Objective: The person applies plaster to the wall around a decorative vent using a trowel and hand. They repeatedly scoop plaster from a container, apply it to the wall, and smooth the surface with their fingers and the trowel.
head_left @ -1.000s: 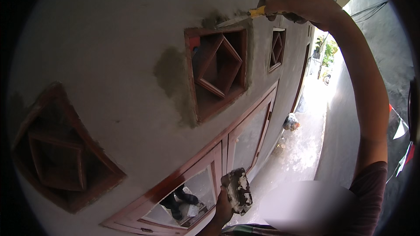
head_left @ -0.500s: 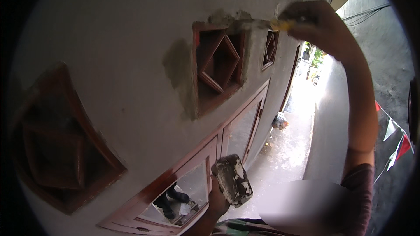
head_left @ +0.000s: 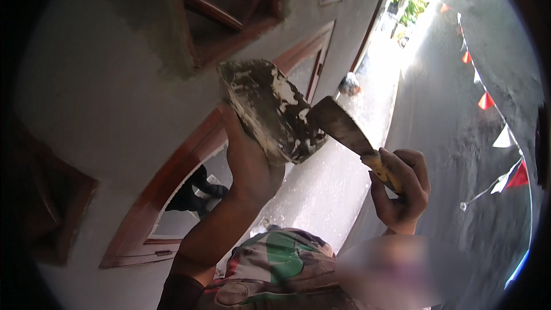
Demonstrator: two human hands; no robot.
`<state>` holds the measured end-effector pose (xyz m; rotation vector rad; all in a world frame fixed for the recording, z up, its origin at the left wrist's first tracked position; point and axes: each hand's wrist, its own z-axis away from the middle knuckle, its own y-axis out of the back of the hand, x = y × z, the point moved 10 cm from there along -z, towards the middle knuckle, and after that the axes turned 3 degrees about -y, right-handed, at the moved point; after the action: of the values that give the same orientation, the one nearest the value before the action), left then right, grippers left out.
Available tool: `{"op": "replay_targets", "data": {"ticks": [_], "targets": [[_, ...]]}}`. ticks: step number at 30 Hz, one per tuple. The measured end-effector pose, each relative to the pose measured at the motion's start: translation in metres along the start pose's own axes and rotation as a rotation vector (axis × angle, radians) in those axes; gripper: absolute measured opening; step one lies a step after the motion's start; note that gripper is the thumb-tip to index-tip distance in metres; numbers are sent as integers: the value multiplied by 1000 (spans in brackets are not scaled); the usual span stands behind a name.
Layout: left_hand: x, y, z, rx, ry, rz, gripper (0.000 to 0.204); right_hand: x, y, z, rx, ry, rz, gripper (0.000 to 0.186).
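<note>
My left hand point(head_left: 244, 152) is raised and grips a rectangular tub point(head_left: 270, 106) smeared with dark and whitish plaster. Most of its fingers are hidden behind the tub. In my right hand point(head_left: 404, 186), fingers wrap round the yellowish handle of a putty knife point(head_left: 344, 126). The knife's broad, dirty blade points up and left, its tip against or just in front of the tub's right end; I cannot tell if they touch. Beyond the tub, a red-brown framed vent point(head_left: 224, 20) with a diamond-shaped insert is set in the wall, with a darker damp-looking patch point(head_left: 158, 23) beside it.
A grey wall point(head_left: 126, 109) runs along the left, holding another vent point(head_left: 49, 206) and a red-brown framed glass door or window point(head_left: 172, 189). At right stands a dark wall point(head_left: 453, 138) with red and white bunting point(head_left: 487, 101). A bag-like bundle point(head_left: 349, 84) lies along the bright alley point(head_left: 367, 112).
My right hand has come down from the top of the vent with the putty knife, over to the tub. My left hand has lifted the tub. The view has tilted downward.
</note>
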<state>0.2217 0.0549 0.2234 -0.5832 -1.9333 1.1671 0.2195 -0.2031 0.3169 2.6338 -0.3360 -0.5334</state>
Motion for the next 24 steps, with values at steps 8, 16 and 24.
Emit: {"op": "replay_targets", "data": {"ticks": [8,16,24], "targets": [[-16,19,-3,37,62,-103,68,-19,-18,32,-116,306,225,32],[-16,8,5,-6,41,-90,71,-8,4,35,-207,323,211,20],[-7,13,9,-10,1,-189,77,15,25,9,-47,168,-19,31]]}}
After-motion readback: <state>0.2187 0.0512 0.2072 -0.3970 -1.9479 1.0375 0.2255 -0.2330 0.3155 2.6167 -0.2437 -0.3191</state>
